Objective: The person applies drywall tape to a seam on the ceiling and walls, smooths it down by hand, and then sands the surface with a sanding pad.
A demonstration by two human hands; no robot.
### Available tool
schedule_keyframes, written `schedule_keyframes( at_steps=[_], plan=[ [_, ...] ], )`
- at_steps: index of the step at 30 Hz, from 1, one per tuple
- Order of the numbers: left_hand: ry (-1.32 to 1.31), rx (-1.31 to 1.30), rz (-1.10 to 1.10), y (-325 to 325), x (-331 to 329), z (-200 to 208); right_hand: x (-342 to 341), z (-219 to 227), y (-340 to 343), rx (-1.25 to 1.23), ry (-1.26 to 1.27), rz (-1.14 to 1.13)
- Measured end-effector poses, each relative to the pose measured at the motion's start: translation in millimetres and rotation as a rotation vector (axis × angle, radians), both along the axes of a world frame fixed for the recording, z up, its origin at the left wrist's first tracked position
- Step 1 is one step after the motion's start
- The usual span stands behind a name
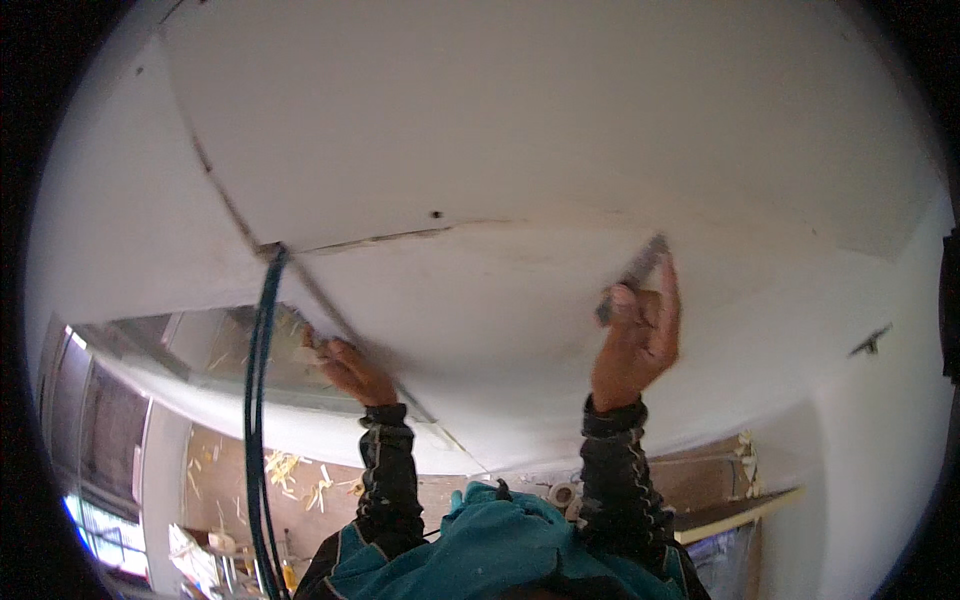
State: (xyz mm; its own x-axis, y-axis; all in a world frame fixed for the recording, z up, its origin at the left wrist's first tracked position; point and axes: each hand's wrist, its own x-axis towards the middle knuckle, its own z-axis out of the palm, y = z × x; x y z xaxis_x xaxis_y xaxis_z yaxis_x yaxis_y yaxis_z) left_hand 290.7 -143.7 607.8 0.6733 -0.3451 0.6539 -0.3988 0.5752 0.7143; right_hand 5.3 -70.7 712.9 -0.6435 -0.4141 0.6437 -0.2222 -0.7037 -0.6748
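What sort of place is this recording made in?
Probably a room under renovation, seen looking up at the ceiling. White ceiling boards meet at open, unfilled seams, a dark blue cable hangs from a gap, and the right hand presses a grey flat-bladed tool against a board.

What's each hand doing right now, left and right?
Left hand: pressed up against the white ceiling panel; whether it grips anything cannot be told.
Right hand: closed on a grey putty knife, blade at the panel.
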Motion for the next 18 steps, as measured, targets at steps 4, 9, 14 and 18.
schedule_keyframes(
  at_steps=[4,9,14,18],
  plan=[
    [0.029,0.03,-0.008,9.4,-16.1,11.9,-3.1,-2.1,1.1,-0.014,0.067,-0.075],
    [0.148,0.011,-0.032,9.9,0.7,-1.4,13.2,1.6,2.2,-0.027,0.007,-0.081],
    [-0.373,-0.072,0.219,32.1,-17.2,37.5,3.2,-10.6,-1.7,-0.002,0.018,-0.163],
    [-0.568,-0.158,0.035,49.6,-36.9,100.4,9.1,-6.2,-3.9,-0.009,-0.009,-0.133]
  ],
)
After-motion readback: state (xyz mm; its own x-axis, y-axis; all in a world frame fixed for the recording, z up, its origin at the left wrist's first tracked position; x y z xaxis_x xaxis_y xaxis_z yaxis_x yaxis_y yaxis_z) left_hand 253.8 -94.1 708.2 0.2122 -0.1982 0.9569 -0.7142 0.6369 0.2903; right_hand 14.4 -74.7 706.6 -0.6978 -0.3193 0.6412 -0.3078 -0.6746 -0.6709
